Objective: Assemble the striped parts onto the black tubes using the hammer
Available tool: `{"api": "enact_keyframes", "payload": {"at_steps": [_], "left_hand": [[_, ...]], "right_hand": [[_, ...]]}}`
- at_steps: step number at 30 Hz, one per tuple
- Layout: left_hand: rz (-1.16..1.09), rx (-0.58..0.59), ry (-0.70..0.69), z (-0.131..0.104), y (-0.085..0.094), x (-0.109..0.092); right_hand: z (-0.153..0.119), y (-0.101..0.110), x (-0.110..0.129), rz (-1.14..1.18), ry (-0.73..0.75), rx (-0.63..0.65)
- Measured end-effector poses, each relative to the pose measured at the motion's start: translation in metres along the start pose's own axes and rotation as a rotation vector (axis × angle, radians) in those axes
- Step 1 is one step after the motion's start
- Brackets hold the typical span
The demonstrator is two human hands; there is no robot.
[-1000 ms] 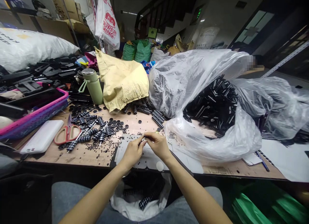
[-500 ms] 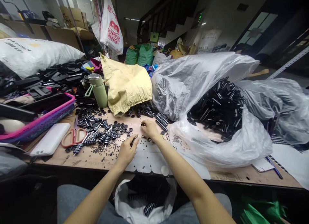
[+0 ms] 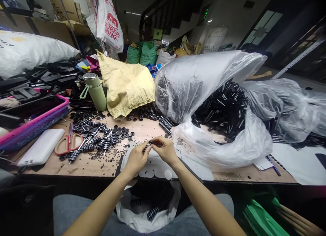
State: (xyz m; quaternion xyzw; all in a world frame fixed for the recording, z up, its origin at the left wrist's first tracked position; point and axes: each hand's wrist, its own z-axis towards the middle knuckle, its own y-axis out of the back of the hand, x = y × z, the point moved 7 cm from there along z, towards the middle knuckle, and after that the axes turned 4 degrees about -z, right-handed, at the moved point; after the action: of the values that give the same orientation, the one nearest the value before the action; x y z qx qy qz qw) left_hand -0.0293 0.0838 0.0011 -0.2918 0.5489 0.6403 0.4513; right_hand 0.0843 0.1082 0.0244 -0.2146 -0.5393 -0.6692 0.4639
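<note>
Over the front of the wooden table (image 3: 86, 168), my left hand (image 3: 136, 159) is closed on a small black part (image 3: 147, 146). My right hand (image 3: 165, 149) meets it from the right, with its fingers pinched at the part's upper end; whether they hold a separate tiny piece cannot be made out. Beneath both hands is a pale sheet (image 3: 158, 166). To the left lie black ribbed rollers (image 3: 88, 148) with metal pins, black discs (image 3: 122, 131) and many tiny rings (image 3: 107, 154). More ribbed rollers (image 3: 165, 124) lie behind my right hand.
Orange-handled scissors (image 3: 68, 142), a white box (image 3: 40, 147), a pink basket (image 3: 57, 110) and a green bottle (image 3: 96, 93) stand left. A yellow bag (image 3: 127, 88) is behind; a clear plastic bag (image 3: 219, 151) with black parts is right. An open white bag (image 3: 132, 219) hangs below the edge.
My right hand has come down toward my left, and the fingers of both now meet at the black part. The whole view has shifted slightly. Another person's hand shows at the lower right.
</note>
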Motion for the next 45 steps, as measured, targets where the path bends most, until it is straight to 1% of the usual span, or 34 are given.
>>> {"api": "enact_keyframes", "payload": {"at_steps": [2, 3, 4, 5, 6, 7, 8, 9, 10, 12, 13, 15, 16, 18, 20, 22, 24, 25, 27, 28, 29, 30, 31, 33, 35, 36, 38, 40, 43, 45], "left_hand": [[-0.033, -0.013, 0.01, 0.0, -0.003, 0.003], [-0.054, -0.034, 0.022, 0.0, -0.004, 0.005], [-0.078, -0.057, 0.038, 0.0, -0.005, 0.008], [-0.106, -0.072, 0.057, -0.001, -0.005, 0.011], [-0.138, -0.074, 0.075, -0.001, -0.007, 0.014], [-0.17, -0.062, 0.089, -0.002, -0.01, 0.016], [-0.197, -0.052, 0.101, -0.002, -0.012, 0.018], [-0.214, -0.049, 0.11, -0.003, -0.014, 0.019], [-0.222, -0.054, 0.117, -0.004, -0.015, 0.019], [-0.217, -0.078, 0.122, -0.005, -0.015, 0.016], [-0.209, -0.09, 0.115, -0.006, -0.015, 0.013], [-0.199, -0.099, 0.087, -0.007, -0.012, 0.007], [-0.196, -0.102, 0.072, -0.008, -0.01, 0.005], [-0.204, -0.109, 0.076, -0.009, -0.004, 0.003], [-0.261, -0.113, 0.14, -0.009, 0.0, 0.006], [-0.382, -0.086, 0.249, -0.008, -0.004, 0.009], [-0.55, -0.01, 0.386, -0.005, -0.019, 0.008], [-0.645, 0.042, 0.446, -0.003, -0.028, 0.006], [-0.833, 0.128, 0.524, 0.0, -0.046, -0.003], [-0.908, 0.145, 0.539, 0.001, -0.051, -0.007], [-0.957, 0.14, 0.545, 0.002, -0.052, -0.01], [-0.97, 0.119, 0.545, 0.002, -0.051, -0.011], [-0.951, 0.092, 0.542, 0.001, -0.048, -0.011], [-0.858, 0.069, 0.528, -0.002, -0.04, -0.009], [-0.782, 0.077, 0.492, -0.005, -0.033, -0.008], [-0.788, 0.084, 0.471, -0.006, -0.03, -0.008], [-0.888, 0.088, 0.443, -0.006, -0.027, -0.009], [-1.009, 0.061, 0.445, -0.006, -0.026, -0.009], [-1.074, 0.003, 0.501, -0.007, -0.028, -0.007], [-1.103, 0.015, 0.547, -0.008, -0.033, -0.009]], "right_hand": [[-0.007, 0.001, 0.012, -0.083, 0.131, 0.032], [-0.009, 0.001, 0.017, -0.116, 0.195, 0.079], [-0.01, 0.004, 0.018, -0.146, 0.233, 0.13], [-0.008, 0.011, 0.015, -0.179, 0.231, 0.166], [-0.003, 0.024, 0.005, -0.23, 0.169, 0.158], [0.005, 0.044, -0.01, -0.295, 0.059, 0.104], [0.014, 0.071, -0.03, -0.368, -0.086, 0.009], [0.02, 0.105, -0.053, -0.466, -0.287, -0.148], [0.025, 0.132, -0.07, -0.514, -0.387, -0.236], [0.034, 0.175, -0.102, -0.563, -0.514, -0.329], [0.038, 0.19, -0.115, -0.566, -0.557, -0.342], [0.042, 0.208, -0.135, -0.546, -0.609, -0.34], [0.043, 0.212, -0.141, -0.526, -0.617, -0.332], [0.042, 0.214, -0.143, -0.478, -0.598, -0.324], [0.036, 0.209, -0.133, -0.416, -0.544, -0.321], [0.021, 0.191, -0.115, -0.345, -0.478, -0.299], [-0.003, 0.156, -0.092, -0.229, -0.419, -0.237], [-0.017, 0.131, -0.081, -0.154, -0.393, -0.18], [-0.044, 0.08, -0.059, 0.196, -0.333, -0.078], [-0.055, 0.057, -0.048, 0.293, -0.31, -0.016], [-0.062, 0.04, -0.038, 0.321, -0.278, 0.037], [-0.066, 0.03, -0.029, 0.287, -0.233, 0.053], [-0.066, 0.026, -0.021, 0.204, -0.175, 0.046], [-0.058, 0.028, -0.004, -0.021, -0.037, 0.032], [-0.048, 0.031, 0.009, -0.185, 0.079, 0.076], [-0.045, 0.031, 0.013, -0.216, 0.107, 0.119], [-0.042, 0.03, 0.018, -0.201, 0.12, 0.18], [-0.044, 0.026, 0.022, -0.135, 0.126, 0.213], [-0.051, 0.017, 0.03, -0.067, 0.183, 0.243], [-0.054, 0.013, 0.03, -0.057, 0.199, 0.24]]}}
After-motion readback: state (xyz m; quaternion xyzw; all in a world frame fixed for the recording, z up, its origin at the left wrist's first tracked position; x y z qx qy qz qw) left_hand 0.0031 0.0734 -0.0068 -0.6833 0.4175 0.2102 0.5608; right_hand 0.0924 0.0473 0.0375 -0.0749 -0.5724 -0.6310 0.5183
